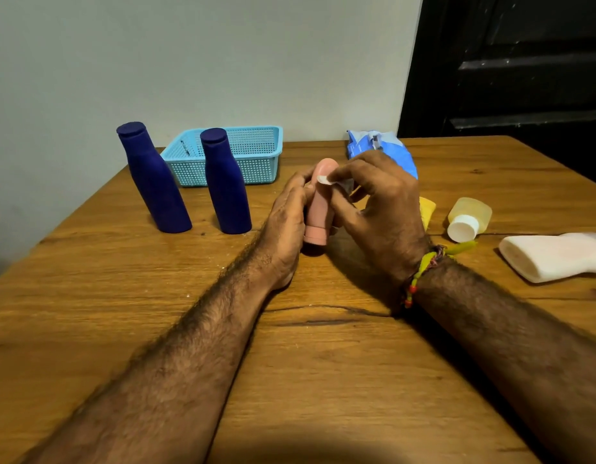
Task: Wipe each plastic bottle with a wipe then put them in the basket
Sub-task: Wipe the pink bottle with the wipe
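The left hand (286,209) grips the pink bottle (318,209) around its body, fingers curled behind it and thumb at the front. The pink bottle stands cap-down, its cap resting on the wooden bench (323,363) near the centre of the view. The right hand (383,202) pinches a white wipe (326,180) between thumb and fingers and holds it against the upper part of the pink bottle. A braided wristband (424,269) of yellow-green and red threads circles the right wrist.

Two dark blue bottles stand upright to the left of the hands. The left blue bottle (152,179) is nearer the bench edge; the right blue bottle (225,182) stands directly in front of the basket. The two bottles are near each other but apart.

The light blue perforated basket (256,152) sits at the far side of the bench, close to the wall (189,61). No bottle is visible inside it.

A blue wipe packet (373,145) lies at the far side of the bench, partly hidden behind the right hand.

To the right of the hands, a small yellow bottle (469,217) with a white cap lies on its side, cap pointing toward the viewer. A white bottle (551,256) lies on its side near the right edge of the view, partly cut off. A yellow object (427,209) shows between the right hand and the small yellow bottle; its kind cannot be determined.
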